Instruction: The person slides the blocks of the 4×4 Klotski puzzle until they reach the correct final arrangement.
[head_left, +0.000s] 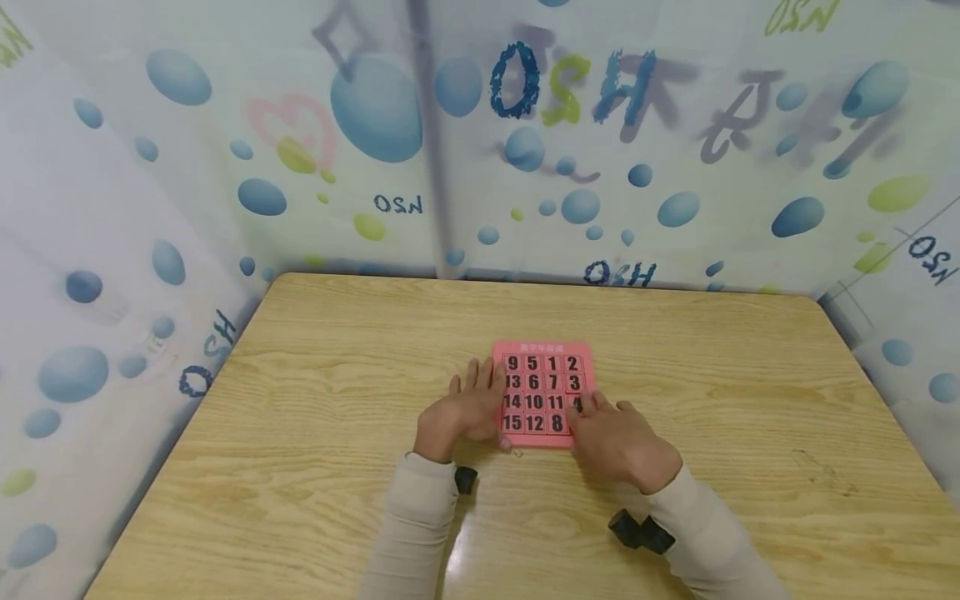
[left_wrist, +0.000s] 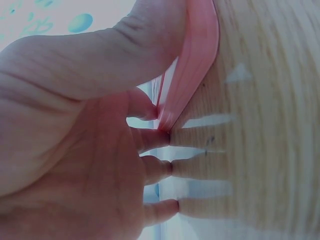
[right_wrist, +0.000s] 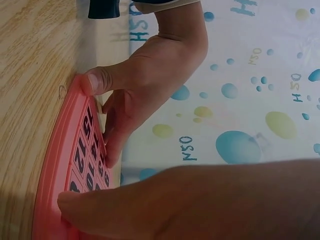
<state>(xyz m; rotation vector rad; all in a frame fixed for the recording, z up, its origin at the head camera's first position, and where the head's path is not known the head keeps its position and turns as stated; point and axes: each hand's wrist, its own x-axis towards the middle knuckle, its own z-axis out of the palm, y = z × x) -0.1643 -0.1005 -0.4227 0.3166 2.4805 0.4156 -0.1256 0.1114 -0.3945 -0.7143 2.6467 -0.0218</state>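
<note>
A pink sliding number puzzle [head_left: 534, 392] lies flat on the wooden table, its black-numbered tiles facing up. At its left side, my left hand [head_left: 468, 412] grips the frame, thumb at the near left corner and index finger along the left edge. The left wrist view shows the other left fingertips [left_wrist: 162, 212] resting on the table beside the pink frame [left_wrist: 195, 60]. My right hand [head_left: 618, 442] holds the right side; its fingers partly cover the tile marked 4. In the right wrist view the right thumb [right_wrist: 95, 212] lies on the near rim. The lower right corner is hidden.
The wooden table [head_left: 337, 358] stretches out on every side of the puzzle. Behind it hangs a pale wall covering [head_left: 480, 183] with blue and green spots and lettering. Dark devices [head_left: 641, 532] sit at both wrists.
</note>
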